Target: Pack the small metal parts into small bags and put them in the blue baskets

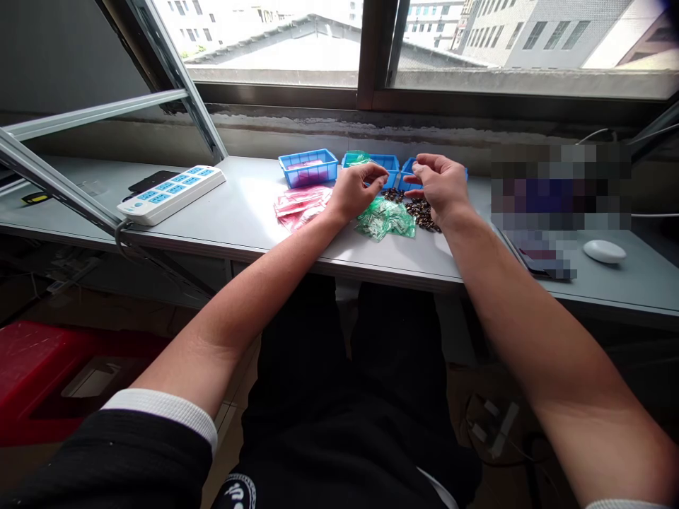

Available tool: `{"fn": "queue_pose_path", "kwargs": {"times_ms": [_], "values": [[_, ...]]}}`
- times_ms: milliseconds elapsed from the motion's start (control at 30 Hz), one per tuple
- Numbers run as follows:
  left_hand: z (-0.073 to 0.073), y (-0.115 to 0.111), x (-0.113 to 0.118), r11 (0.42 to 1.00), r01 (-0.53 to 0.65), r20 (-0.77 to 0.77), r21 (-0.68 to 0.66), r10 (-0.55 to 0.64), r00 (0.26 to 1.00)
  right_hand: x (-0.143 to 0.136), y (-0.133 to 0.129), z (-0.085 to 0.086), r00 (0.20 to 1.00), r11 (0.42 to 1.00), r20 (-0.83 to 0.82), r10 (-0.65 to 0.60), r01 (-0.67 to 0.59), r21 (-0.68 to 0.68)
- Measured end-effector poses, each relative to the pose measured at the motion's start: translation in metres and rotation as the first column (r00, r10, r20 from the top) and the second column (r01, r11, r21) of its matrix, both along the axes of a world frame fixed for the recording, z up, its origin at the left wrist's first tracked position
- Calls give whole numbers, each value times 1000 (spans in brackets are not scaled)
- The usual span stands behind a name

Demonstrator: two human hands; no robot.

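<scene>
My left hand is over the desk, thumb and fingers brought together; whatever is between them is too small to name. To its right my right hand is raised with bent fingers near the thumb, and its grip is also unclear. Green-edged small plastic bags lie in a pile between the hands. Small dark brown pieces are heaped beside them, partly under my right hand. Pink bags lie left of my left hand. Behind stand a blue basket with pink contents, a middle blue basket with green bags, and another blue basket, partly hidden.
A white power strip and a metal frame are on the left of the desk. At the right are a white mouse and a blurred-out screen area. A red container is on the floor at lower left.
</scene>
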State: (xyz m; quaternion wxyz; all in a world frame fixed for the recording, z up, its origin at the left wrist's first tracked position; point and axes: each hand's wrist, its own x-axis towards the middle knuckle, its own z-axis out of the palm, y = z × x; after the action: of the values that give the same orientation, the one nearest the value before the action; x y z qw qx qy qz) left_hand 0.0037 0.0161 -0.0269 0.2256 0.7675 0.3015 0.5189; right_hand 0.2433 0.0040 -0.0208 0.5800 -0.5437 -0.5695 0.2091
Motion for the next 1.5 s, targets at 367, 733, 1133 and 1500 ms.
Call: {"fn": "queue_pose_path", "kwargs": {"times_ms": [367, 733, 1133, 1500], "values": [[0, 1, -1, 1000, -21, -22, -4, 21, 1000, -10, -15, 7, 999, 1000, 35, -15, 14, 19], [-9, -1, -6, 994, 106, -372, 19, -92, 924, -15, -37, 13, 928, 1000, 373, -5, -2, 20], [-13, 4, -5, 999, 31, -378, 10, -25, 925, -15, -44, 11, 784, 993, 609, 115, -80, -84], [10, -26, -7, 997, -40, -421, -68, 8, 907, -21, -58, 25, 737, 990, 666, 116, -30, -139]]}}
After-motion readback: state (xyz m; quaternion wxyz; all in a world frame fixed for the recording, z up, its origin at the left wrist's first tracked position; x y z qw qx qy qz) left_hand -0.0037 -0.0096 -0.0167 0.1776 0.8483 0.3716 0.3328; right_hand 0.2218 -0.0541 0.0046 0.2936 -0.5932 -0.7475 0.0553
